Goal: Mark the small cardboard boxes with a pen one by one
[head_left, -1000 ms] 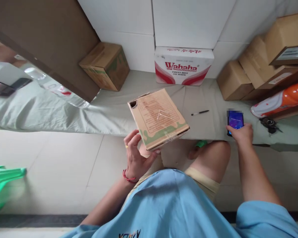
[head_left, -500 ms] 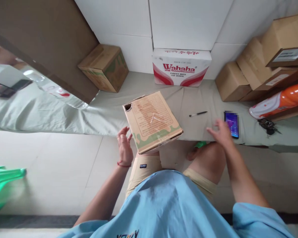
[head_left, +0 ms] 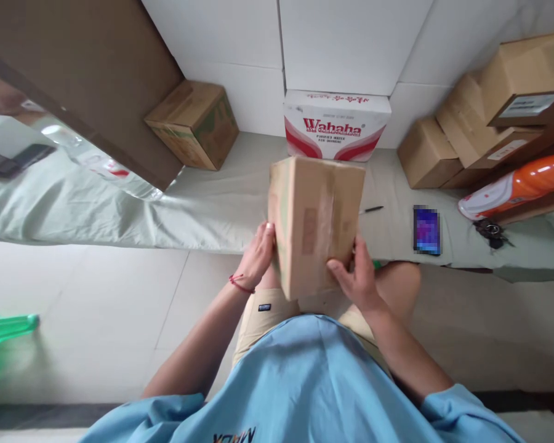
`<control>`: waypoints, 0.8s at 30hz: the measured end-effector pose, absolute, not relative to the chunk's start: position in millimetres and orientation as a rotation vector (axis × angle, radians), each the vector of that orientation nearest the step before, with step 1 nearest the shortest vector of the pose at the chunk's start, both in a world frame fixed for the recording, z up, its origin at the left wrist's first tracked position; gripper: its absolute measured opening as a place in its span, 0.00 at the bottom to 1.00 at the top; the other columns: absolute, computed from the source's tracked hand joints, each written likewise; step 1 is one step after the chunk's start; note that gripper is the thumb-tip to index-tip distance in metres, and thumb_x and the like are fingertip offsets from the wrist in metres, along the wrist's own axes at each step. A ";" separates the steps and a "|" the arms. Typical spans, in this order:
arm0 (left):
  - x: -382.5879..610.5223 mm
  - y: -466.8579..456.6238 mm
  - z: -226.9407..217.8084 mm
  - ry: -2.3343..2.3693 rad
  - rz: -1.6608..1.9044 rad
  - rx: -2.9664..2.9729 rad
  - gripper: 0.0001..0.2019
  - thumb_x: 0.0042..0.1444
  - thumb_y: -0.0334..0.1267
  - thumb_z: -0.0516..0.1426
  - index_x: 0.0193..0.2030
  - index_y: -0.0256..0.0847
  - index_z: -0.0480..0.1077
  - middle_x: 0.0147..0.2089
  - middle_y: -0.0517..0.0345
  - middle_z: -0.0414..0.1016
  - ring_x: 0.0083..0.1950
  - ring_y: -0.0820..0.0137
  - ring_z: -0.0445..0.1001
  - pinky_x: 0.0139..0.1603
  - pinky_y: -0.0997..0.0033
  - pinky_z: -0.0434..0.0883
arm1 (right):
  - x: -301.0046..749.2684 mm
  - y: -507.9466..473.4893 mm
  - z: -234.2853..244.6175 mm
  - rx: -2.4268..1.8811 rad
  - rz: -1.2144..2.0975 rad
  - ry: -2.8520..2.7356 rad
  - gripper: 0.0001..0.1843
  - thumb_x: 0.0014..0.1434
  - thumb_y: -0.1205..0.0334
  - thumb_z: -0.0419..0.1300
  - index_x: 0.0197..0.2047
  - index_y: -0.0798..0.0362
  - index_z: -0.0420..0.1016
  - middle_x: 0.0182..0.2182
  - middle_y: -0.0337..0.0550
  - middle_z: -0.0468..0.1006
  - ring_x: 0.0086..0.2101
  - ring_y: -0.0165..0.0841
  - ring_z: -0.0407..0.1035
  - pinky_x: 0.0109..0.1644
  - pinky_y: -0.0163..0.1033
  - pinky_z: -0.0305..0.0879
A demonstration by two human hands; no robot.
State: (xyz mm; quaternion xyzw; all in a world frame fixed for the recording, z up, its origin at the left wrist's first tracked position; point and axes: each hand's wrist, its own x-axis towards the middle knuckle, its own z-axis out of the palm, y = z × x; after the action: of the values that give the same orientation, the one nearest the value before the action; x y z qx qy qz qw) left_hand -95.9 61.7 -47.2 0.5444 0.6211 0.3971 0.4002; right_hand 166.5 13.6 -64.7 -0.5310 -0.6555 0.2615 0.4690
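Observation:
A brown cardboard box (head_left: 318,227) is tilted up between my two hands at the front edge of the cloth-covered table. Clear tape runs down the side that faces me. My left hand (head_left: 257,255) presses against its left side, where some green print shows. Wrapped around the lower right edge is my right hand (head_left: 357,277), its thumb on the taped face. Behind the box's right side lies a black pen (head_left: 373,210), partly hidden. Farther right a phone (head_left: 427,230) with a lit screen rests on the cloth.
A white and red Wahaha carton (head_left: 337,126) stands against the wall. Left of it sits another cardboard box (head_left: 194,123), beside a tall brown panel (head_left: 87,74) and a clear bottle (head_left: 101,163). Stacked cartons (head_left: 475,123), an orange bottle (head_left: 521,184) and keys (head_left: 493,232) are at the right.
The box has been turned and tipped so its taped side shows instead of its printed face. My right hand has come left from beside the phone onto the box; my left hand now touches it.

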 end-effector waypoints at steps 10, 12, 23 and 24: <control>-51.2 16.2 -63.0 1.275 0.973 1.044 0.43 0.61 0.58 0.68 0.77 0.44 0.60 0.56 0.49 0.78 0.52 0.63 0.83 0.51 0.65 0.79 | 202.1 -14.9 -50.4 -1.564 0.549 -1.551 0.59 0.67 0.20 0.58 0.85 0.52 0.52 0.79 0.68 0.58 0.76 0.58 0.62 0.70 0.66 0.75; -44.5 9.9 -61.0 1.264 0.998 1.085 0.41 0.61 0.57 0.69 0.75 0.46 0.63 0.61 0.48 0.77 0.56 0.61 0.83 0.55 0.62 0.81 | 206.8 -23.0 -49.3 -1.631 0.549 -1.535 0.63 0.64 0.16 0.56 0.85 0.54 0.51 0.79 0.69 0.59 0.75 0.59 0.64 0.70 0.66 0.75; -15.2 5.3 -65.1 1.346 1.105 1.405 0.30 0.60 0.43 0.70 0.70 0.51 0.74 0.62 0.49 0.74 0.58 0.61 0.77 0.57 0.57 0.83 | 219.9 18.0 -49.8 -1.685 0.841 -1.124 0.58 0.52 0.22 0.71 0.74 0.49 0.66 0.64 0.60 0.80 0.63 0.54 0.78 0.62 0.60 0.81; -15.2 6.0 -66.2 1.338 1.098 1.425 0.32 0.61 0.41 0.68 0.72 0.51 0.73 0.62 0.49 0.74 0.57 0.61 0.76 0.57 0.57 0.84 | 216.4 19.9 -51.0 -1.640 0.892 -1.040 0.56 0.52 0.25 0.72 0.73 0.48 0.66 0.63 0.59 0.81 0.61 0.53 0.79 0.61 0.58 0.81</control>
State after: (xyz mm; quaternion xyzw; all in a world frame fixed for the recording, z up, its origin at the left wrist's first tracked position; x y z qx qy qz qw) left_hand -15.2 6.0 -66.2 0.5724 0.5375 0.4409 0.4348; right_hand 216.4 19.9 -51.0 -0.6726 -0.4265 0.3659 0.4815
